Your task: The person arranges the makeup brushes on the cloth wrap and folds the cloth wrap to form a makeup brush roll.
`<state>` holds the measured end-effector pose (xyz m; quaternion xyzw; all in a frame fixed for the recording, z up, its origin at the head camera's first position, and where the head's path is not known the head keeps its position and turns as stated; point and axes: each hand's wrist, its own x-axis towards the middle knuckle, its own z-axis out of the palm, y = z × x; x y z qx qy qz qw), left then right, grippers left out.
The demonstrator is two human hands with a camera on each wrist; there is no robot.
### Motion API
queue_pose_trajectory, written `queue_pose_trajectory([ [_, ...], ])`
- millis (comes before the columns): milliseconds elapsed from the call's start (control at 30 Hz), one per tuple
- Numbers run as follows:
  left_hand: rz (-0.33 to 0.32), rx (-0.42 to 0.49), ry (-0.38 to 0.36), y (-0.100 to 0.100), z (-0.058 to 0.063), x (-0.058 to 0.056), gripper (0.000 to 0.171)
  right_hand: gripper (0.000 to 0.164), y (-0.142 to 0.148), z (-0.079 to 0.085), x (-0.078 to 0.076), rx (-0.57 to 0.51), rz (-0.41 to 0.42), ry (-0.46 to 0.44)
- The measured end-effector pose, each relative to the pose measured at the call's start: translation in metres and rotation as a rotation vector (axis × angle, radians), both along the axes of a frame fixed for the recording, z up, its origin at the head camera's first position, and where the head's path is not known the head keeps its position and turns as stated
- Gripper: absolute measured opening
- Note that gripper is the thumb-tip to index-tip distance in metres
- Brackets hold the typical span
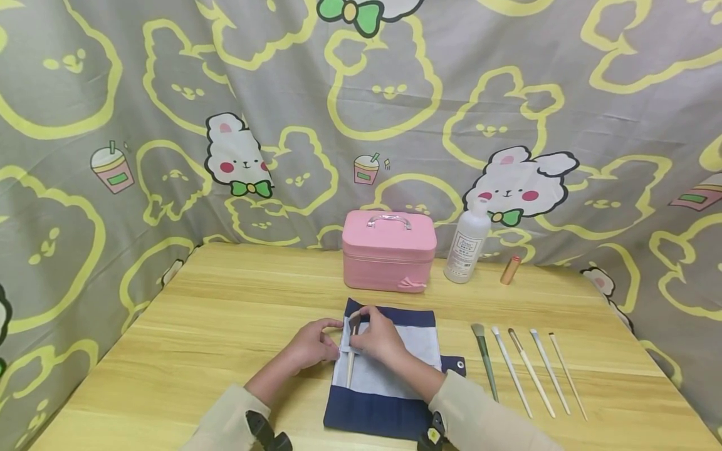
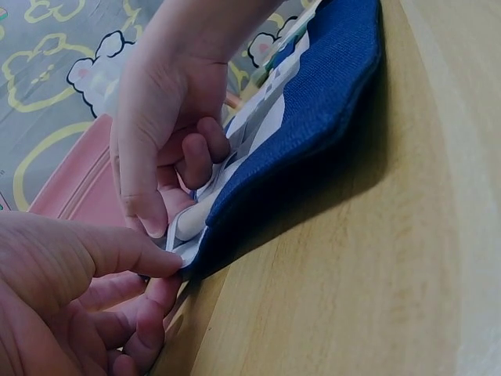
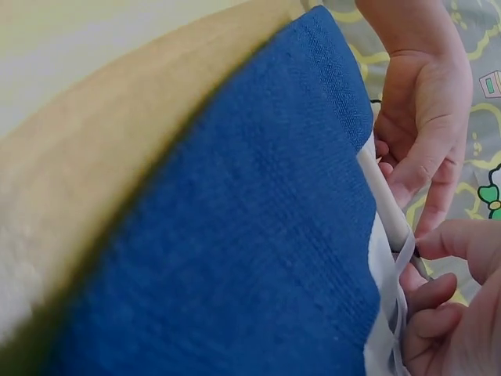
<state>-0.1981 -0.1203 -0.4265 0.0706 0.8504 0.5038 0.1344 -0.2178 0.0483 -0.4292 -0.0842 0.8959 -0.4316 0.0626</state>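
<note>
A navy and grey-white brush roll (image 1: 395,414) lies unfolded on the table. At its left side a makeup brush (image 1: 350,369) with dark bristles and a pale handle lies lengthwise, passing under a thin pale elastic band (image 3: 402,270). My right hand (image 1: 380,337) reaches over the roll and pinches the brush near its head, right beside the band. With thumb and forefinger, my left hand (image 2: 86,290) pinches the roll's left edge next to the band. The brush's lower end goes behind the roll's navy flap (image 3: 235,188).
Several makeup brushes (image 1: 533,376) lie in a row right of the roll, near its snap tab (image 1: 453,365). Behind stand a pink case (image 1: 389,254) with a handle, a white bottle (image 1: 467,247) and a small orange tube (image 1: 510,270). A patterned curtain (image 1: 304,94) surrounds the table.
</note>
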Motion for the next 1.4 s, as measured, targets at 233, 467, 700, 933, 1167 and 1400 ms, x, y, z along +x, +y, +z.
queue_pose_trajectory([
  [233, 0.001, -0.017, 0.003, 0.001, 0.000, 0.000, 0.055, 0.067, 0.001, -0.002, -0.012, 0.017, -0.034, -0.004],
  [467, -0.002, -0.025, 0.004, 0.002, 0.000, 0.000, 0.054, 0.068, 0.001, -0.001, -0.022, 0.034, -0.089, 0.025],
  [700, -0.007, -0.022, 0.013, 0.002, 0.000, 0.000, 0.055, 0.069, 0.001, 0.001, -0.013, 0.028, -0.062, 0.011],
  [933, -0.010, -0.025, 0.009, 0.002, 0.001, 0.000, 0.055, 0.037, 0.001, 0.002, -0.005, 0.041, -0.005, 0.040],
  [1167, -0.013, -0.023, 0.006, 0.002, 0.000, -0.002, 0.056, 0.029, 0.004, 0.000, -0.007, 0.017, 0.027, 0.071],
  [1400, -0.009, -0.020, 0.005, 0.001, -0.002, -0.001, 0.057, 0.033, 0.016, 0.000, -0.006, -0.060, 0.071, 0.027],
])
